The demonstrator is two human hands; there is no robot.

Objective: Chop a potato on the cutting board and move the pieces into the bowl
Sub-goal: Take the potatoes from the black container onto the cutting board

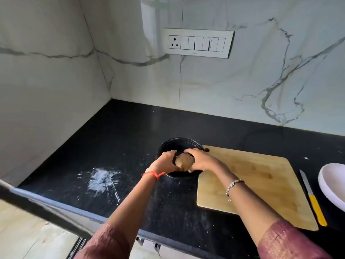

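Lighting soft, even, moderately bright. Pale vertical glare streak on the white grey-veined marble wall (147, 19). The glossy black speckled stone countertop (130, 131) shows dull sheen toward the rear. The rectangular light wooden cutting board (261, 184) throws a thin shadow at its near edge. Straight lines bow at frame edges. Lower-left corner blurred.

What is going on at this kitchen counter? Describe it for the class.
A person holds a whole, uncut potato between the left hand and right hand, over a black bowl. The wooden cutting board lies just right of the bowl. A yellow-handled knife lies untouched beside it, near a white bowl.
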